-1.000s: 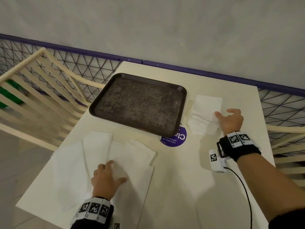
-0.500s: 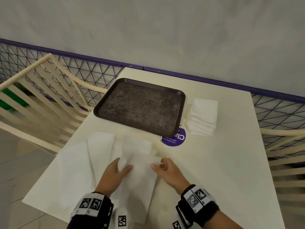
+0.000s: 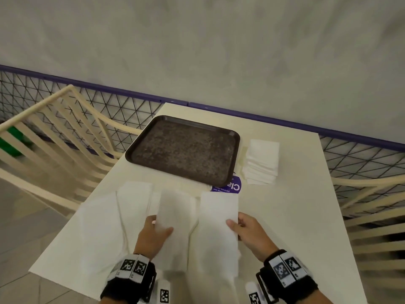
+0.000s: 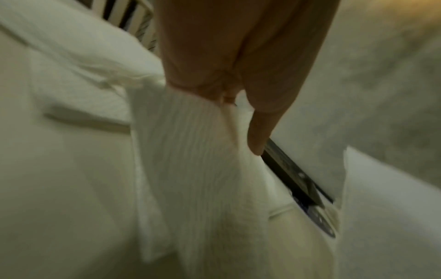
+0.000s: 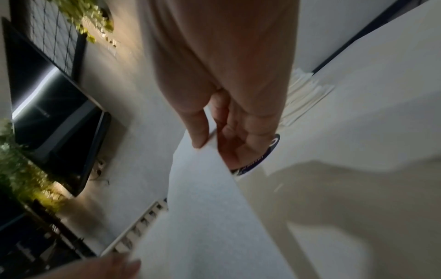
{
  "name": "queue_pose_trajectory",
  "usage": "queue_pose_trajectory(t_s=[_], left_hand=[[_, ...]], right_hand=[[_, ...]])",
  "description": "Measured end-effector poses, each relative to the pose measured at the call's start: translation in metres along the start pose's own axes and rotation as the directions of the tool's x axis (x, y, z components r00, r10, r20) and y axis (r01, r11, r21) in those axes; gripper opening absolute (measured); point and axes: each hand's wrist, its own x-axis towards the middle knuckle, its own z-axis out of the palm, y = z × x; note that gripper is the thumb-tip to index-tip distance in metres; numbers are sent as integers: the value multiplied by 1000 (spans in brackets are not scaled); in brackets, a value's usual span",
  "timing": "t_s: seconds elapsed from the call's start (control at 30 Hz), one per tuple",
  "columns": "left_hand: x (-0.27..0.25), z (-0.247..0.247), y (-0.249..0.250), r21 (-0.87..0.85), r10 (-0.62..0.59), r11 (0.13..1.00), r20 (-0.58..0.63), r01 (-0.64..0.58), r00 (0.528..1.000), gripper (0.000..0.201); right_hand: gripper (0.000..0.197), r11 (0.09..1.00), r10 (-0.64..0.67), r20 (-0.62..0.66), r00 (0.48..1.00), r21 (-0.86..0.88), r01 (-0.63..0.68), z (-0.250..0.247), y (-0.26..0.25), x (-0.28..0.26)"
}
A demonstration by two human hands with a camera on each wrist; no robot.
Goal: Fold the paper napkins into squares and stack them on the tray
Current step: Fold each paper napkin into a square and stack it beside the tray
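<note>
Both hands hold one white napkin (image 3: pixel 210 242) up over the near part of the table, spread wide with a crease sagging down its middle. My left hand (image 3: pixel 153 233) pinches its left panel (image 4: pixel 190 160) between thumb and fingers (image 4: pixel 257 132). My right hand (image 3: pixel 247 231) pinches the right edge (image 5: pixel 203 207), thumb on top. The dark brown tray (image 3: pixel 131 153) lies beyond the hands with nothing on it. A stack of folded square napkins (image 3: pixel 262 161) sits just right of the tray.
Several unfolded napkins (image 3: pixel 98 227) lie spread on the table's near left. A purple round sticker (image 3: pixel 232 187) shows by the tray's near right corner. Cream slatted chairs (image 3: pixel 54 137) flank the table, and a mesh fence (image 3: pixel 131 110) runs behind it.
My right hand left the folded stack and came to the near pile. Both hands took a napkin, lifted it and pulled it apart sideways.
</note>
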Motion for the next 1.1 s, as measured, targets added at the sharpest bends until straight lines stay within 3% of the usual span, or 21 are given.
queue_pose_trajectory(t_s=[0.1, 0.17, 0.2, 0.27, 0.33, 0.4, 0.6, 1.1], left_hand=[[-10, 3, 8, 409, 55, 913, -109, -6, 993, 77], [-20, 3, 23, 482, 187, 868, -93, -120, 978, 71], [-26, 2, 33, 424, 231, 883, -17, -202, 973, 64], [-38, 3, 54, 130, 281, 940, 231, -316, 932, 41], [-55, 6, 72, -147, 315, 949, 462, -279, 829, 22], [-60, 11, 79, -269, 358, 931, 546, -247, 757, 22], [-61, 6, 84, -379, 426, 881, 378, -282, 822, 18], [-74, -9, 92, -413, 475, 856, 387, -312, 790, 24]], right_hand=[[16, 998, -27, 20, 999, 61, 26, -10, -9, -12], [19, 993, -43, 42, 998, 108, 39, -13, -17, -18], [20, 990, -52, 59, 997, 136, 44, -13, -21, -21], [22, 983, -66, 91, 994, 179, 49, -12, -31, -26], [22, 976, -84, 121, 989, 211, 57, -10, -39, -30], [22, 967, -107, 132, 986, 244, 72, -9, -48, -33], [21, 964, -138, 150, 979, 246, 99, -11, -56, -40], [22, 950, -215, 119, 969, 257, 180, -7, -61, -51]])
